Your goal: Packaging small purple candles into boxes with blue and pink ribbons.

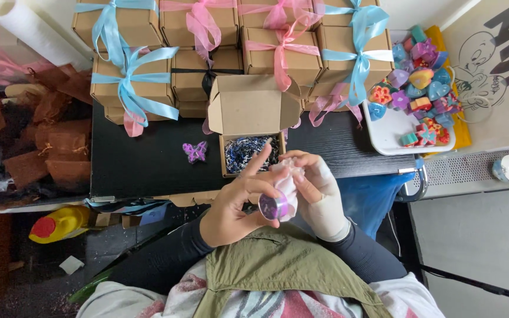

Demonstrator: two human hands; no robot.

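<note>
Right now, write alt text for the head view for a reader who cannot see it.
Both hands, left hand and white-wrapped right hand, hold a small purple round object in white wrapping above a black table. Behind sit an open cardboard box of shredded paper and ribbon-tied cardboard boxes.

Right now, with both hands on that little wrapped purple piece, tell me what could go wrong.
1. The wrapped purple piece is held by the left hand and right hand off the table edge; a slipped grip would likely drop it into the lap or onto the floor.
2. The open box of shredded paper sits near the edge; an arm might knock it.
3. The purple butterfly lies loose and could be swept off.
</note>
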